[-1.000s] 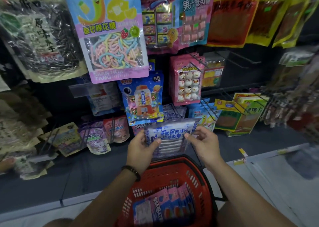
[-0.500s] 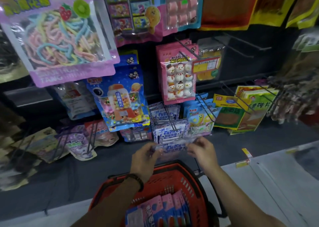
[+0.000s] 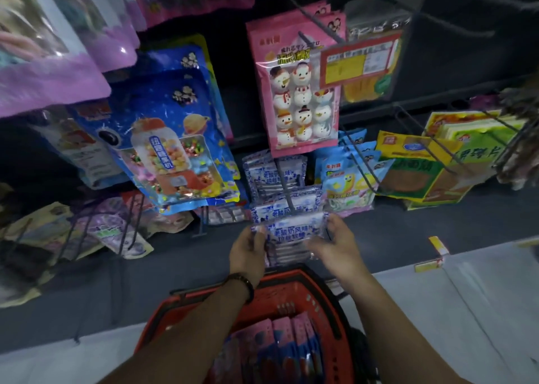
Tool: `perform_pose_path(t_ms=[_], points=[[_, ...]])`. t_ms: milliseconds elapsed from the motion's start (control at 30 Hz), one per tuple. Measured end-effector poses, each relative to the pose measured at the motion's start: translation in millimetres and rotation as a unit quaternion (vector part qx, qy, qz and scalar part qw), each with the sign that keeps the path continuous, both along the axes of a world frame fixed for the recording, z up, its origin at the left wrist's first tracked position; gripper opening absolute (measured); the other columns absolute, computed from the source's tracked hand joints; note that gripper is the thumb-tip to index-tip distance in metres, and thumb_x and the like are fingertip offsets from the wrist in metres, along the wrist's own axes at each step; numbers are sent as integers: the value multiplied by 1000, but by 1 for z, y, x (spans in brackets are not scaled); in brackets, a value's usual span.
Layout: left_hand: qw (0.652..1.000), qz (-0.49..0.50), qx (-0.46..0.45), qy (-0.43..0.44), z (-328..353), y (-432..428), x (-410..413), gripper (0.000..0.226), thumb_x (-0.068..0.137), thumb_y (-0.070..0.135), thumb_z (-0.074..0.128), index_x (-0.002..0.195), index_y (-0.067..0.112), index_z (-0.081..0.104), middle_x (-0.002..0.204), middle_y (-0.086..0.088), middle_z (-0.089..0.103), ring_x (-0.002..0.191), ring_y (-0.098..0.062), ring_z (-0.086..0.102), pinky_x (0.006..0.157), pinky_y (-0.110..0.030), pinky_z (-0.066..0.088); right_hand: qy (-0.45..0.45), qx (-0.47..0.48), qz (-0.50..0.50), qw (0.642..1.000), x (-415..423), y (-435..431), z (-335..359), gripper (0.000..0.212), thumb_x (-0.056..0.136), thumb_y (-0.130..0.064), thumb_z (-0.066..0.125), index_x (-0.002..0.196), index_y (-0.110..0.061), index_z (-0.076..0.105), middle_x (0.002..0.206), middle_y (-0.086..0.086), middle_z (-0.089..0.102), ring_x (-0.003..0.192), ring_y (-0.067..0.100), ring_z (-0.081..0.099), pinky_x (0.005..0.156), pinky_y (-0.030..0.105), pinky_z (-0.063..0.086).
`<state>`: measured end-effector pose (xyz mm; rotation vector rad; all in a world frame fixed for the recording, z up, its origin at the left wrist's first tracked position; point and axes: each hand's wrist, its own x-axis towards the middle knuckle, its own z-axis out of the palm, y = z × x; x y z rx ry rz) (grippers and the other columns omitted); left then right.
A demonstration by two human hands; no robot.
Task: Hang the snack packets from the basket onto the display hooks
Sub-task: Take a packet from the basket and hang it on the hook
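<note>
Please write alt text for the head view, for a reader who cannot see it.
The left hand and right hand hold a blue-and-white snack packet by its upper corners before a display hook carrying matching packets. Below is a red basket with pink packets.

**Head Cam, Peering Down the Rack**

One view here, riding on the person's head, aimed forward and steeply down. It's close in. The hooks (image 3: 287, 197) and their hanging stock fill the upper frame within arm's reach, with the wide angle bending the edges. Both forearms run up from the bottom edge. The left hand (image 3: 248, 252) and right hand (image 3: 335, 246) grip a packet (image 3: 291, 232) dead centre, with the basket (image 3: 294, 293) just below them and the floor (image 3: 466, 310) at lower right.
</note>
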<state>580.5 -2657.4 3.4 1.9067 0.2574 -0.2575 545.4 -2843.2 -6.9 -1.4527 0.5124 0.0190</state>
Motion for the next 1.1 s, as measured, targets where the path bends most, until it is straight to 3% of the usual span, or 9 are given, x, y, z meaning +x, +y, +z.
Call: perform_pose_path(t_ms=[100,267,400,500,633,733,867,967,1100], points=[[999,25,-32,10,-16,2,12,34,103,58,59,90,28,68,76,-3,66,72,-31,61,71,-50,53,-2,-13,5,1000,9,3,-3,97,89,-2,83,167,-21,29,162,-4,43,127,14,60,97,36,56],[1000,8,-16,12,-31,2,24,35,99,65,61,74,42,63,82,-5,68,79,-27,65,84,-57,57,-10,-28,2,1000,16,-3,-12,94,83,-9,89,161,-23,38,153,-2,57,131,20,63,105,36,56],[999,4,-37,37,-38,-3,26,75,82,90,56,112,24,73,95,-7,77,93,-33,71,96,-54,59,-19,-7,-15,1000,16,0,-8,101,88,-9,86,167,-24,26,137,-21,44,120,-1,51,106,33,50],[997,24,-45,54,-35,-9,30,103,70,102,53,135,23,69,131,-24,71,124,-45,66,111,-62,52,-21,-6,-19,1000,15,0,-7,115,85,-4,87,171,-27,14,147,-15,41,129,1,38,108,30,43],[997,24,-38,57,-14,-18,33,88,92,81,51,154,18,55,145,2,62,140,-32,57,121,-48,42,-25,-12,-7,1000,17,1,-9,121,83,-4,89,171,-25,8,172,-5,28,133,-2,29,107,22,32],[997,20,-17,79,-16,-21,41,89,100,75,47,165,15,38,167,-6,45,152,-32,45,125,-47,37,-12,-7,7,1000,19,2,-11,125,82,-9,91,171,-32,5,175,-3,22,146,9,38,116,32,40],[995,-7,23,96,-12,-19,44,88,102,75,40,168,17,30,162,-7,51,145,-32,52,118,-45,43,-8,-47,34,998,18,3,-14,132,80,-16,92,169,-39,-2,174,-11,22,151,16,41,123,44,41],[992,-36,86,90,-6,-14,42,83,103,75,35,158,14,45,127,-11,68,110,-30,66,96,-43,54,2,-155,65,986,9,4,-13,119,84,-15,89,170,-30,8,152,-22,39,136,5,46,111,29,42],[983,-61,100,144,-1,6,32,64,102,70,49,129,14,65,127,-20,66,109,-35,68,104,-49,53,47,-248,46,967,-4,5,-15,62,84,-25,89,137,-23,56,117,-8,65,113,18,66,88,28,46]])
